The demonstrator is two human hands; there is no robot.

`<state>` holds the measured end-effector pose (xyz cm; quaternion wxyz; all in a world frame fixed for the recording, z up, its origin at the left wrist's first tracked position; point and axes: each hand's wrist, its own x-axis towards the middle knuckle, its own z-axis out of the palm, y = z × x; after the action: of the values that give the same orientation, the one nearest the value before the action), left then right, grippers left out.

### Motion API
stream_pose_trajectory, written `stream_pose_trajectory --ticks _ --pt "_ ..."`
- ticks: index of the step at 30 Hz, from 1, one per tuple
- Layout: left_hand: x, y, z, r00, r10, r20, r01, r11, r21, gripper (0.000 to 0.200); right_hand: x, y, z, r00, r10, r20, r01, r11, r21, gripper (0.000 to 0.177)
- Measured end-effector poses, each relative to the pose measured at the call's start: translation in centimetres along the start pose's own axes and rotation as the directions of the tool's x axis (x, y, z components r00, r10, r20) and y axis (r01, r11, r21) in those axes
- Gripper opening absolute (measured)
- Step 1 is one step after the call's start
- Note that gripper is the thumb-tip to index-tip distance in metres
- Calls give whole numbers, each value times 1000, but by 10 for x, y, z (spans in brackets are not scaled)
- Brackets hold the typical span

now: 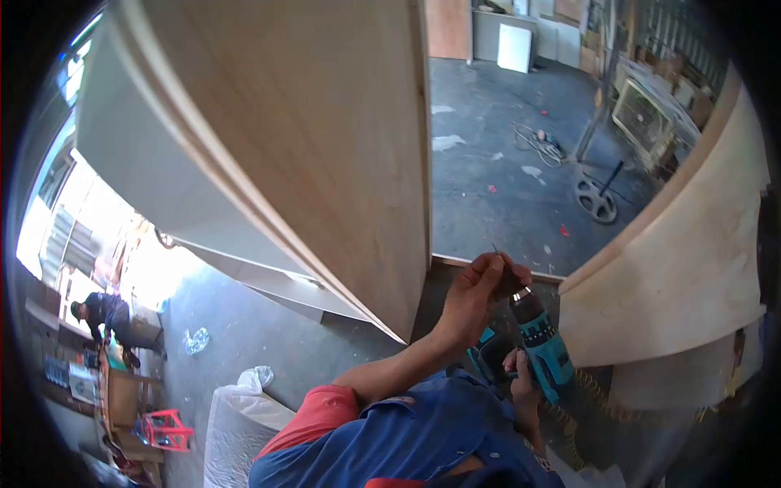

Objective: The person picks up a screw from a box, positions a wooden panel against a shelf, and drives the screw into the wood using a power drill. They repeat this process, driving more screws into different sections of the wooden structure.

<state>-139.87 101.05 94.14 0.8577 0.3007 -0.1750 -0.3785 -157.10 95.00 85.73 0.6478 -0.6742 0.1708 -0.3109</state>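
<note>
A teal and black cordless drill (547, 350) points up and away in front of my blue shirt. My right hand (522, 370) is closed around its grip, partly hidden by the drill body. Just beyond the silver chuck end, my left hand (476, 299) has its fingers pinched together. A thin, dark, pointed piece (495, 247) sticks up from these fingertips, too small to tell whether it is a screw or a drill bit. The fingers hide where it meets the chuck, if it does.
A tall wooden panel (350, 122) stands at left, and a curved plywood sheet (675, 285) at right. Beyond lie a coiled cable (541, 145) and a spoked wheel (596, 201). Another person (110, 317) is by a workbench at far left, near a red stool (168, 429).
</note>
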Motion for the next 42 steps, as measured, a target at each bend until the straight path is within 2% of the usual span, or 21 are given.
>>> stream_pose_trajectory --ticks 2,5,8,10,14,17,18,19,20,21,23,24,25,27,28,30,31,34,37,40,42 --pt "-3 4 1 999 27 -28 -27 1000 -15 25 4 9 3 997 -26 68 19 996 90 18" --pt "-7 11 -7 997 75 5 -74 995 -73 25 12 20 7 985 -52 164 24 985 168 30" --pt "-15 18 -11 993 98 63 -91 990 -111 24 16 5 17 982 -62 176 17 969 248 29" --pt "-22 28 -14 995 60 78 -48 988 -147 23 17 -6 26 986 7 165 -34 986 161 30" --pt "-35 43 -21 989 98 114 -79 984 -159 25 22 -4 42 983 -58 174 12 967 256 32" --pt "-55 49 -15 994 98 58 -89 988 -127 21 19 5 46 972 -84 218 -1 932 362 34" --pt "-64 49 -16 973 230 14 -228 956 185 20 19 5 48 968 -115 224 17 918 397 34" --pt "-71 52 -19 930 367 13 -327 813 481 19 20 5 49 963 -147 228 35 902 431 35" --pt "-77 60 -22 785 602 146 -528 527 666 20 20 9 49 962 -152 225 42 903 427 35" --pt "-82 73 -26 580 745 329 -632 156 759 20 21 15 47 958 -190 216 74 888 454 35" --pt "-78 113 -32 207 841 499 -607 -290 740 33 25 19 44 952 -226 209 103 873 476 36" --pt "-79 144 -16 150 845 513 -456 -401 794 46 25 17 41 959 -207 192 97 881 464 36" --pt "-71 176 -3 138 860 492 -521 -359 774 65 27 15 40 966 -189 176 91 887 453 36" --pt "-62 221 22 215 854 473 -390 -369 844 80 36 7 39 963 -193 190 91 891 444 36" --pt "-50 233 29 205 861 465 -383 -367 848 80 42 4 38 958 -208 200 102 892 440 36" --pt "-32 246 42 276 870 408 -428 -269 863 84 51 -1 35 952 -210 223 100 901 423 35" --pt "-29 247 43 257 878 405 -421 -275 864 84 57 -3 34 951 -206 229 96 904 416 34" --pt "-25 251 42 192 868 459 -545 -295 785 81 67 -3 26 943 -201 264 97 928 360 33" --pt "-28 247 39 215 883 418 -466 -284 838 71 76 6 20 935 -171 311 31 912 408 32" --pt "-29 251 38 160 889 430 -444 -325 835 70 81 5 17 932 -139 334 5 928 371 33" --pt "-35 251 40 183 875 447 -244 -400 883 72 83 10 17 930 -122 346 -17 928 373 32"
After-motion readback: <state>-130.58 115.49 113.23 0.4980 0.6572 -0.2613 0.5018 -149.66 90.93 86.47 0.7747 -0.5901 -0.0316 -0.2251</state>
